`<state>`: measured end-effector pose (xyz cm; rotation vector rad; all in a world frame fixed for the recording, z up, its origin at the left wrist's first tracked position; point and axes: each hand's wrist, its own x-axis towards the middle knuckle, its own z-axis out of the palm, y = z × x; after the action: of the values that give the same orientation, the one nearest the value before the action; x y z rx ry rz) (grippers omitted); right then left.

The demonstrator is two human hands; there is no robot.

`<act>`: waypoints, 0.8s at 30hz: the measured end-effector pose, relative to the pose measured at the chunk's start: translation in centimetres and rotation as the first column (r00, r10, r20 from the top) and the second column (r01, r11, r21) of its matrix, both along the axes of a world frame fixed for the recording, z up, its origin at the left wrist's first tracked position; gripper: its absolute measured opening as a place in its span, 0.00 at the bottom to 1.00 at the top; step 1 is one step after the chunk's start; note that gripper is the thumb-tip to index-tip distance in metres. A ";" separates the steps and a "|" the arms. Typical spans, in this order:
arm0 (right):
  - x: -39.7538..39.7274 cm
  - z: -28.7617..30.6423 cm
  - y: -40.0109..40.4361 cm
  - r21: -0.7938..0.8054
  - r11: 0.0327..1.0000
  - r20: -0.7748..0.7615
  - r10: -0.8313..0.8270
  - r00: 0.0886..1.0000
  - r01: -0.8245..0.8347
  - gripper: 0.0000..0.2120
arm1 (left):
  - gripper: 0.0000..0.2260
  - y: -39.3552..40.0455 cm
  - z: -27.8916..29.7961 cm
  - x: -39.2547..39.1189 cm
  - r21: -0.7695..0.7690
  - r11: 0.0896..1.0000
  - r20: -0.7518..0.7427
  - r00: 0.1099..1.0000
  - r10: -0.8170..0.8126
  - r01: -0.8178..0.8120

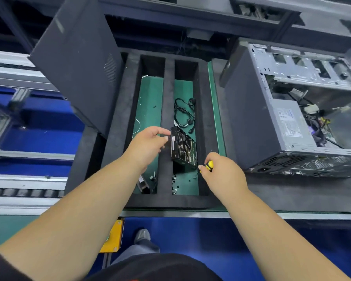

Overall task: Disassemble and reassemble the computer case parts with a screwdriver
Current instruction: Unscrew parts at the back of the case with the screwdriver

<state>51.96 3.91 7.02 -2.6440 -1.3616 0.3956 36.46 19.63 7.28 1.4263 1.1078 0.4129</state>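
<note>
Nearby, unreadable label [289, 123] on computer case [272, 118]

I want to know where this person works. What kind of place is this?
Probably a computer repair or assembly workshop: an opened computer case on a green mat, a foam tray holding parts, and a screwdriver in the right hand.
</note>
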 end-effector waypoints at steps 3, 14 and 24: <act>-0.2 -0.1 0.3 -0.033 0.999 0.015 0.017 1.000 -0.016 0.10 | 0.10 0.2 -0.3 -0.4 0.011 1.000 -0.021 1.000 -0.021 0.021; -0.4 1.8 0.1 0.079 0.996 -0.019 -0.038 0.999 0.039 0.08 | 0.10 0.4 -0.5 -1.4 0.010 1.000 -0.056 0.998 -0.007 0.008; -0.7 9.8 0.0 0.373 0.895 -0.324 -0.120 0.938 0.243 0.05 | 0.07 -0.1 0.8 -0.2 -0.069 0.982 -0.045 0.982 -0.182 0.179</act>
<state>51.27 3.92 16.77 -2.2335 -0.9666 0.4074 36.25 19.56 8.12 1.4731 1.0137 0.2107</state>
